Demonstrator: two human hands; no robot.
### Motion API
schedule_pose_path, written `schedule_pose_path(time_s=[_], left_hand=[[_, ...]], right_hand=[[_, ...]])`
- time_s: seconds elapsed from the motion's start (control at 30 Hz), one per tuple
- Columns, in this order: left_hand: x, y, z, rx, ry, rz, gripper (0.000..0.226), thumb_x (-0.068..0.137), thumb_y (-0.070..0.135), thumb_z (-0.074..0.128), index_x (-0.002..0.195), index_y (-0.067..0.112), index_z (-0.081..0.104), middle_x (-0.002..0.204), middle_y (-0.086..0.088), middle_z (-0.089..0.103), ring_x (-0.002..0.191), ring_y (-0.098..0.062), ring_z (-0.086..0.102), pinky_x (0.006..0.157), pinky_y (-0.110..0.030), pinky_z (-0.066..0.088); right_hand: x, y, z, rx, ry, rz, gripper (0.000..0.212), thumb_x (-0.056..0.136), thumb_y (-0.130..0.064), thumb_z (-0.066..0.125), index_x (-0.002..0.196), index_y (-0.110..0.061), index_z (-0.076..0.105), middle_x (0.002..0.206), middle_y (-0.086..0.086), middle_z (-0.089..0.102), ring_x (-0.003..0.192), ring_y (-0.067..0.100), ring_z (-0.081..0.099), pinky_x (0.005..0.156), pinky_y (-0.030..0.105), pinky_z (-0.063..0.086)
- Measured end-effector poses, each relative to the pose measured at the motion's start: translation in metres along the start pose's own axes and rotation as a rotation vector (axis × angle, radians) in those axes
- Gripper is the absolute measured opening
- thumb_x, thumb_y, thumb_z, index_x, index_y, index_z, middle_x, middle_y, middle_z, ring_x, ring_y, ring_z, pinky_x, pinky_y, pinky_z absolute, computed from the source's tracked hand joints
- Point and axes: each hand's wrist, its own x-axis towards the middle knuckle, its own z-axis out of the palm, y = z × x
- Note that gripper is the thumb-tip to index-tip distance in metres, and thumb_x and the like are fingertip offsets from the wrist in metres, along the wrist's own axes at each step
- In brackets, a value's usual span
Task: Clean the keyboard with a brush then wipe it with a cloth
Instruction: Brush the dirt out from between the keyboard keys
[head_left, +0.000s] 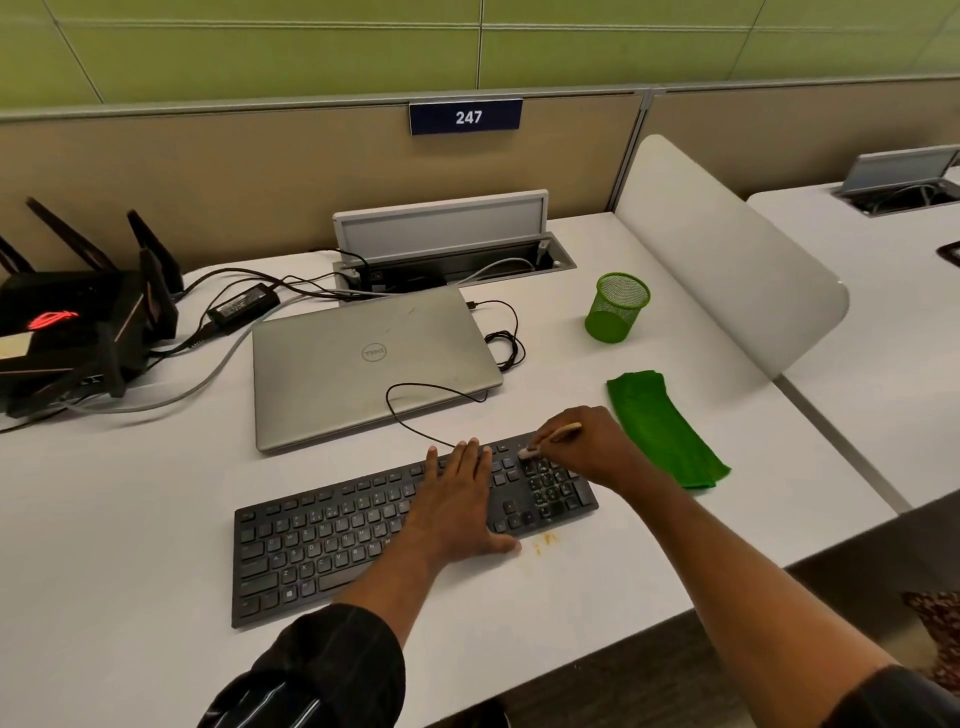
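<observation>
One wide-angle camera, worn on the head, looks forward and down from the near edge of the white desk (130, 519), close above the black flat rectangular keyboard (311, 540), facing the beige partition panel (234, 171) and green panelled wall (260, 52) beyond.

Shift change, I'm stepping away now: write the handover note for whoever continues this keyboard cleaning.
Left hand: open, flat on the keyboard's right-middle keys, steadying it.
Right hand: pinches the brush, bristles at the number pad's top edge.
Green cloth: folded on the desk, right of the keyboard, nobody touching it.
Done: brushing under way; pale specks show on the number pad.
Left: finish brushing, then wipe with the cloth.
</observation>
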Motion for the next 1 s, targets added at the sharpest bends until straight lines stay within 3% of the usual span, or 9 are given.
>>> schedule_pose_path(time_s=[0.07,0.17,0.37,0.5,0.63,0.77,0.83,0.93,1.0], left_hand=[[0.002,0.003,0.0,-0.002,-0.002,0.003,0.128,0.078,0.086,0.051,0.161,0.009,-0.007,0.169,-0.013,-0.008,0.156,-0.028,-0.008,0.123,-0.059,-0.003],[0.004,0.005,-0.001,-0.011,-0.005,-0.001,0.125,0.08,0.084,0.051,0.161,0.009,-0.008,0.17,-0.013,-0.008,0.156,-0.028,-0.008,0.123,-0.059,-0.005],[0.004,0.005,-0.001,-0.018,-0.008,0.002,0.125,0.081,0.083,0.052,0.161,0.009,-0.008,0.17,-0.012,-0.007,0.156,-0.027,-0.008,0.124,-0.059,-0.005],[0.005,0.005,-0.001,-0.022,-0.002,0.002,0.125,0.08,0.083,0.054,0.161,0.009,-0.007,0.17,-0.012,-0.005,0.157,-0.027,-0.006,0.124,-0.059,-0.004],[0.004,0.004,-0.002,-0.018,0.001,0.004,0.125,0.08,0.083,0.054,0.161,0.009,-0.006,0.17,-0.013,-0.004,0.157,-0.027,-0.006,0.124,-0.059,-0.005],[0.004,0.004,-0.001,-0.013,-0.006,0.007,0.125,0.081,0.084,0.052,0.161,0.008,-0.008,0.17,-0.013,-0.006,0.157,-0.028,-0.007,0.124,-0.058,-0.006],[0.004,0.005,-0.002,-0.011,-0.007,0.005,0.125,0.081,0.083,0.052,0.161,0.008,-0.008,0.17,-0.013,-0.006,0.157,-0.028,-0.007,0.124,-0.058,-0.006],[0.005,0.005,-0.002,-0.013,0.008,0.004,0.124,0.081,0.082,0.053,0.161,0.009,-0.006,0.17,-0.012,-0.004,0.157,-0.028,-0.005,0.124,-0.057,-0.006],[0.005,0.005,-0.002,-0.011,0.012,0.006,0.124,0.081,0.082,0.054,0.161,0.009,-0.006,0.17,-0.012,-0.004,0.157,-0.028,-0.004,0.124,-0.057,-0.007]], right_hand=[[-0.003,-0.001,0.005,-0.048,-0.06,-0.055,0.013,0.081,-0.009,0.072,0.09,-0.013,0.081,0.086,-0.001,0.076,0.064,-0.004,0.061,0.064,0.01,0.048],[-0.003,0.009,0.006,-0.108,-0.064,-0.033,0.012,0.08,-0.012,0.07,0.085,-0.013,0.081,0.08,0.005,0.076,0.068,0.013,0.067,0.066,0.033,0.056],[0.0,0.012,-0.003,-0.064,0.004,0.018,0.01,0.079,-0.008,0.072,0.082,-0.013,0.08,0.079,0.001,0.075,0.067,0.007,0.065,0.063,0.018,0.05],[-0.002,0.0,0.002,-0.015,-0.063,-0.027,0.012,0.079,-0.009,0.074,0.088,-0.014,0.081,0.085,-0.002,0.076,0.067,-0.004,0.063,0.063,0.008,0.049],[-0.003,0.008,0.004,-0.063,-0.069,-0.034,0.01,0.079,-0.01,0.071,0.084,-0.011,0.08,0.082,0.005,0.076,0.069,0.013,0.069,0.068,0.034,0.058],[-0.002,0.021,-0.006,-0.103,-0.02,0.046,0.01,0.077,-0.006,0.068,0.077,-0.008,0.078,0.075,0.008,0.074,0.069,0.021,0.069,0.065,0.041,0.058],[-0.002,0.023,-0.009,-0.085,0.003,0.064,0.009,0.077,-0.006,0.069,0.076,-0.007,0.078,0.075,0.008,0.074,0.07,0.023,0.07,0.063,0.038,0.058],[0.0,0.019,-0.01,-0.033,0.044,0.055,0.007,0.078,-0.009,0.074,0.08,-0.012,0.08,0.078,-0.003,0.075,0.065,0.001,0.064,0.056,0.01,0.046],[0.0,0.013,-0.008,-0.032,0.027,0.049,0.009,0.079,-0.01,0.073,0.084,-0.012,0.08,0.078,-0.005,0.072,0.065,-0.002,0.061,0.059,0.007,0.044]])
